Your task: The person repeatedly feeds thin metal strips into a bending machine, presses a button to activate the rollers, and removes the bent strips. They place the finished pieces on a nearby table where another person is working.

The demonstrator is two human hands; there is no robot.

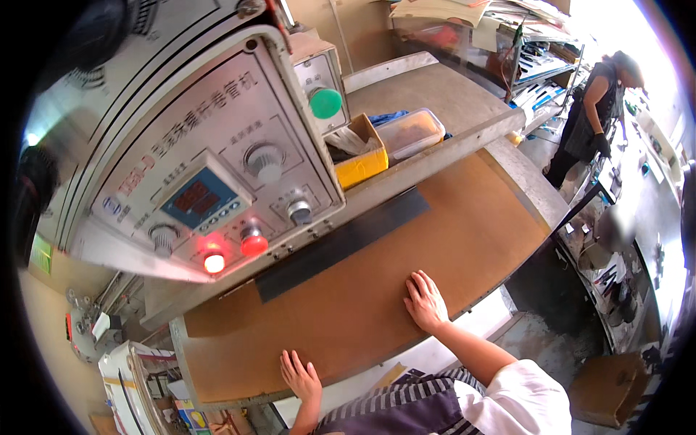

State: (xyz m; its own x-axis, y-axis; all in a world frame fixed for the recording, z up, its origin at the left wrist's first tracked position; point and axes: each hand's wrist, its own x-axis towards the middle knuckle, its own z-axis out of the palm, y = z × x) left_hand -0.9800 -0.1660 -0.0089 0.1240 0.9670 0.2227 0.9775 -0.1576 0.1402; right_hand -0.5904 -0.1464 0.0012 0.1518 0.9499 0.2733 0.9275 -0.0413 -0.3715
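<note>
Left hand [301,374]: rested flat, released, on brown bed [359,301]; 7 o'clock of dark strip [344,245].
Right hand [426,303]: rested likewise, 4 o'clock of strip.
Brown bed: lay 4 o'clock of control panel [199,141].
Panel lamp [214,262]: glowed red.

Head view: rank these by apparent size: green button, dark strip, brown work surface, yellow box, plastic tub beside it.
1. Brown work surface
2. Dark strip
3. Yellow box and plastic tub: too alike to rank
4. Green button

Brown bed [348,319] matt, smooth; plastic tub [412,136] glossy; rail [467,143] dull metal
</note>
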